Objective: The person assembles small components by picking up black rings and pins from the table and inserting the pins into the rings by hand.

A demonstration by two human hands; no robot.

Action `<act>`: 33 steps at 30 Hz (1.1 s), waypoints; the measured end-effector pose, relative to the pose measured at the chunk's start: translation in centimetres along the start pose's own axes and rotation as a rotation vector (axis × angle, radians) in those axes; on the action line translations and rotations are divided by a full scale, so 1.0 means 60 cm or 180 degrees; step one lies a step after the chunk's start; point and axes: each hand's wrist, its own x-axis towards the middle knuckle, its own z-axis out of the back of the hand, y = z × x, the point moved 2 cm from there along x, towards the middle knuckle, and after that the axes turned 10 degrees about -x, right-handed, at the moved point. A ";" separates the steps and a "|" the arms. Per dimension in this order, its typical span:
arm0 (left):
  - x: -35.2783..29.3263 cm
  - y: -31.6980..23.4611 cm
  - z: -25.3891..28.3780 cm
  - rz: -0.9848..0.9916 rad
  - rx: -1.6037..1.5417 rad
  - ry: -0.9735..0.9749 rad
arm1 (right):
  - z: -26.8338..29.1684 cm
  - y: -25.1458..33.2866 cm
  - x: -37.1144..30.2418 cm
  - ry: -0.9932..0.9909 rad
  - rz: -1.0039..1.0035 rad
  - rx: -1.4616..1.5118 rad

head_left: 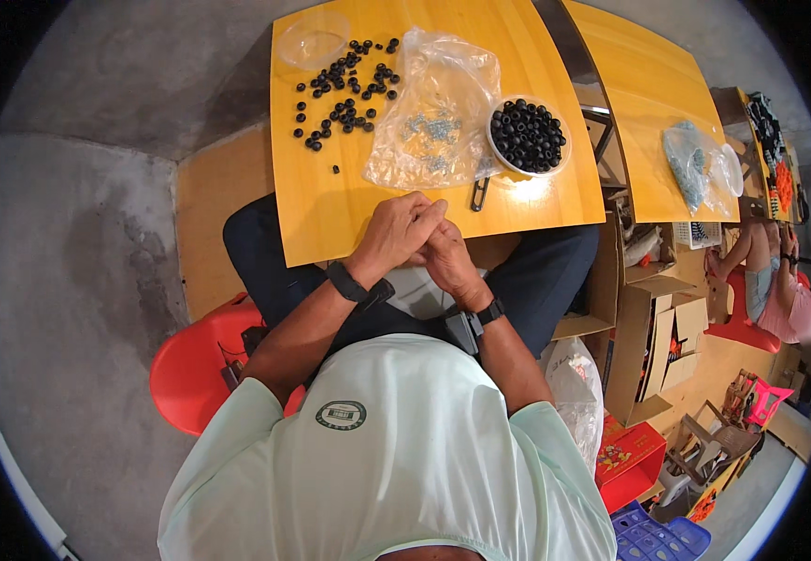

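My left hand [391,236] and my right hand [450,259] meet at the near edge of the yellow table, fingertips pressed together. Both are closed; whatever is between the fingers is hidden. Just beyond them lies a clear plastic bag [443,79] with many tiny silvery-blue pieces [433,128] on it. To its right stands a round tub [527,172] full of small black round pieces [527,131] with holes. A narrow black slotted piece [480,194] lies between tub and hands. More loose black pieces [347,117] are scattered left of the bag.
A clear round lid [314,42] lies at the table's far left. Across a gap on the right, a second yellow table [644,84] bears a bag of bluish pieces [688,164]. Below are open cardboard boxes [672,341] and a red box [630,458]. Another person [768,271] sits at far right.
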 end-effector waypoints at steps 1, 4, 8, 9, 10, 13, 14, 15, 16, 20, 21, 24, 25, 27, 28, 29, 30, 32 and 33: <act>-0.003 -0.003 0.001 0.0120 -0.0284 -0.0008 | -0.004 0.006 -0.003 0.0068 -0.0056 0.0011; -0.007 0.002 -0.006 0.0204 -0.0921 -0.0272 | -0.011 0.006 0.002 0.0193 -0.0100 0.0006; -0.012 0.005 -0.007 -0.0191 -0.1362 -0.0798 | -0.022 0.011 0.001 0.0100 -0.0092 -0.0176; -0.013 0.005 -0.007 -0.0206 -0.1370 -0.0860 | -0.020 0.011 0.002 0.0153 -0.0114 -0.0205; -0.014 0.002 -0.007 -0.0189 -0.1419 -0.0828 | -0.018 0.013 0.002 0.0190 -0.0094 -0.0225; -0.015 0.000 0.000 -0.0225 -0.1451 -0.0865 | -0.021 0.013 0.006 0.0203 -0.0149 -0.0361; -0.015 0.001 0.002 -0.0265 -0.1423 -0.0889 | -0.023 0.013 0.006 0.0140 -0.0205 -0.0454; -0.016 0.005 0.003 -0.0270 -0.1435 -0.0908 | -0.024 0.012 0.005 0.0152 -0.0214 -0.0472; -0.017 0.006 0.004 -0.0296 -0.1506 -0.0941 | -0.027 0.014 0.004 0.0205 -0.0191 -0.0464; -0.016 0.012 0.006 -0.0158 -0.1776 -0.0925 | -0.034 0.025 0.006 0.0190 -0.0155 -0.0821; -0.015 0.012 0.007 -0.0167 -0.1796 -0.0915 | -0.032 0.025 0.009 0.0176 -0.0150 -0.0840; -0.015 0.010 0.009 0.0011 -0.2139 -0.0935 | -0.036 0.025 0.019 0.0236 0.0169 -0.1456; -0.015 0.010 0.010 0.0052 -0.2434 -0.0956 | -0.041 0.029 0.022 0.0232 0.0243 -0.1552; -0.018 0.007 0.012 0.0059 -0.2740 -0.0992 | -0.050 0.031 0.027 0.0254 0.0330 -0.1672; -0.020 0.007 0.012 0.0095 -0.2685 -0.1064 | -0.049 0.028 0.027 0.0213 0.0307 -0.1688; -0.022 0.006 0.012 0.0131 -0.2631 -0.1139 | -0.047 0.027 0.027 0.0175 0.0286 -0.1705; -0.021 0.006 0.011 0.0083 -0.2645 -0.1172 | -0.045 0.027 0.028 0.0218 0.0304 -0.1740; -0.024 0.016 0.008 0.0109 -0.2679 -0.1146 | -0.046 0.023 0.026 0.0179 0.0267 -0.1614; -0.023 0.021 0.005 0.0139 -0.2661 -0.1224 | -0.042 0.019 0.028 0.0213 0.0177 -0.1527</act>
